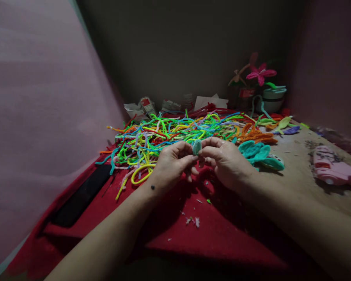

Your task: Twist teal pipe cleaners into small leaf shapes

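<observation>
Between my two hands is a small teal pipe-cleaner petal (pixel 197 147), held upright above the red cloth. My left hand (pixel 175 162) pinches its left side between thumb and fingertips. On the other side, my right hand (pixel 222 160) grips the petal's right edge with thumb and forefinger. Just beyond them spreads a heap of loose pipe cleaners (pixel 163 132) in green, yellow, blue, red and lilac. A pile of teal petals (pixel 254 152) lies right of my right hand, with orange petals (pixel 256 134) behind it.
A black phone (pixel 83 195) lies at the left on the red cloth (pixel 193 242). A pink glue gun (pixel 333 168) rests at the right. Behind stand a pink pipe-cleaner flower (pixel 261 73) and a pale pot (pixel 273 99). Fuzz scraps (pixel 197 222) dot the cloth. Walls close in both sides.
</observation>
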A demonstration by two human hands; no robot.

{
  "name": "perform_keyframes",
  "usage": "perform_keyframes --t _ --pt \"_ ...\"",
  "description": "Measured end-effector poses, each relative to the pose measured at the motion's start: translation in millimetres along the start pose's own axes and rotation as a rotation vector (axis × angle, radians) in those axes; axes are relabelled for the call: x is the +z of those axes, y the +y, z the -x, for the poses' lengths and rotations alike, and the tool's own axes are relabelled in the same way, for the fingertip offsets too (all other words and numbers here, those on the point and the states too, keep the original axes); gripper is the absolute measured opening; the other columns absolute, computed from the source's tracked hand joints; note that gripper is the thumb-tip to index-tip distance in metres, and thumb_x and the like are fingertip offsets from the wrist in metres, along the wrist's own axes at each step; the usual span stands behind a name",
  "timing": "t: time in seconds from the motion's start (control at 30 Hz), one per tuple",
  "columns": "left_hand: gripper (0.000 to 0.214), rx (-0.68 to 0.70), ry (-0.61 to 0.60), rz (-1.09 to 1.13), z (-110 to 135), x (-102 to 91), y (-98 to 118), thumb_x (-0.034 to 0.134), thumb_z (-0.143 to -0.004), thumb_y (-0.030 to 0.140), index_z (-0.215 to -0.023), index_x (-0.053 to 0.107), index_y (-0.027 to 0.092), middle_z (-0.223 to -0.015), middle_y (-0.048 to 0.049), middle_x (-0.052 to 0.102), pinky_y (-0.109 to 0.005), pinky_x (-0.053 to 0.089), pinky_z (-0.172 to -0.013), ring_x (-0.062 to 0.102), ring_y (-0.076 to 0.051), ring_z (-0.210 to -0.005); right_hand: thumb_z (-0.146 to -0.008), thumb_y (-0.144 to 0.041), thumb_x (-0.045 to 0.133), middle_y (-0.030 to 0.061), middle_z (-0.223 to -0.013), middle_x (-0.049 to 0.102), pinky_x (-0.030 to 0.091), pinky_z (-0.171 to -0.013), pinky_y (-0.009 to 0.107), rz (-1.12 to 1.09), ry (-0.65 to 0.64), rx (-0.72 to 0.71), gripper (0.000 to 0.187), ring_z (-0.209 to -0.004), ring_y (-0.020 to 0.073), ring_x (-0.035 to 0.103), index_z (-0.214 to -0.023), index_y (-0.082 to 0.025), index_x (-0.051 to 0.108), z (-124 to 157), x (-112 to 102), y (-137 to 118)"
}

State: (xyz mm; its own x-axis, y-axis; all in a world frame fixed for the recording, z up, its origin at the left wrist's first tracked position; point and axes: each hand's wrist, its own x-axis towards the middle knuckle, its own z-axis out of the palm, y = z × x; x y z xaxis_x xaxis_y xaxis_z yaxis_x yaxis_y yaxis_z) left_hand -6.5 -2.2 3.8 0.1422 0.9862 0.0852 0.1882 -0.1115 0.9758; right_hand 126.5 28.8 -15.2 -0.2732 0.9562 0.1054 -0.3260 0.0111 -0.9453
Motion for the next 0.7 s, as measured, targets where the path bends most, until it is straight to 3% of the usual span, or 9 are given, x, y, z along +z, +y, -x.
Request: perform_keyframes --t 0.13,0.27,0.37,0.47,0.6,0.7 --pt "0.006 0.055 0.059 -0.138 2.0 3.2 -3.8 0.056 -0.074 0.020 -0.076 0.051 0.016 -0.062 0.0019 0.060 -0.022 0.047 -0.042 0.059 -0.012 -0.048 -0.056 -0.011 0.051 -0.0030 -0.061 0.052 0.039 -0.054 0.024 -0.008 -0.010 0.021 0.012 -0.053 0.0092 0.046 -0.067 -0.017 0.054 0.5 -0.4 5.1" --pt "0.004 0.247 0.134 -0.436 4.3 5.4 -7.8 0.053 -0.077 0.020 -0.076 0.055 0.018 -0.067 0.0008 0.062 -0.021 0.046 -0.058 0.058 -0.010 -0.059 -0.054 -0.009 0.047 -0.0044 -0.053 0.046 0.038 -0.050 0.024 -0.127 -0.047 0.104 0.014 -0.048 0.0092 0.043 -0.063 -0.017 0.054 1.8 1.6 4.8" --pt "0.005 0.352 0.172 -0.593 5.3 6.6 -9.6 0.052 -0.078 0.020 -0.077 0.057 0.018 -0.073 0.0002 0.063 -0.020 0.044 -0.063 0.057 -0.010 -0.065 -0.050 -0.006 0.048 -0.0030 -0.055 0.050 0.039 -0.051 0.023 -0.185 -0.020 0.133 0.012 -0.052 0.0096 0.047 -0.054 -0.017 0.051 1.4 3.2 3.8" --pt "0.005 0.322 0.167 -0.576 5.2 7.5 -11.1 0.053 -0.078 0.022 -0.081 0.056 0.020 -0.071 0.0007 0.063 -0.021 0.044 -0.062 0.058 -0.011 -0.063 -0.048 -0.005 0.050 -0.0028 -0.055 0.051 0.039 -0.051 0.023 -0.200 0.018 0.141 0.013 -0.053 0.0103 0.049 -0.054 -0.017 0.052 0.5 3.1 4.4" --pt "0.009 0.164 0.097 -0.331 3.7 8.3 -12.3 0.051 -0.079 0.026 -0.087 0.049 0.021 -0.062 0.0026 0.062 -0.021 0.045 -0.049 0.058 -0.011 -0.049 -0.050 -0.005 0.052 -0.0041 -0.055 0.052 0.039 -0.049 0.024 -0.112 0.031 0.085 0.020 -0.049 0.0104 0.048 -0.066 -0.017 0.053 0.0 0.6 5.4" --pt "0.007 0.165 0.124 -0.332 3.5 8.9 -11.4 0.051 -0.079 0.026 -0.082 0.050 0.020 -0.058 0.0027 0.060 -0.021 0.046 -0.048 0.057 -0.011 -0.047 -0.051 -0.005 0.054 -0.0045 -0.058 0.053 0.037 -0.048 0.022 0.008 0.075 0.017 0.024 -0.050 0.0092 0.048 -0.072 -0.017 0.053 -0.1 -0.9 4.6"
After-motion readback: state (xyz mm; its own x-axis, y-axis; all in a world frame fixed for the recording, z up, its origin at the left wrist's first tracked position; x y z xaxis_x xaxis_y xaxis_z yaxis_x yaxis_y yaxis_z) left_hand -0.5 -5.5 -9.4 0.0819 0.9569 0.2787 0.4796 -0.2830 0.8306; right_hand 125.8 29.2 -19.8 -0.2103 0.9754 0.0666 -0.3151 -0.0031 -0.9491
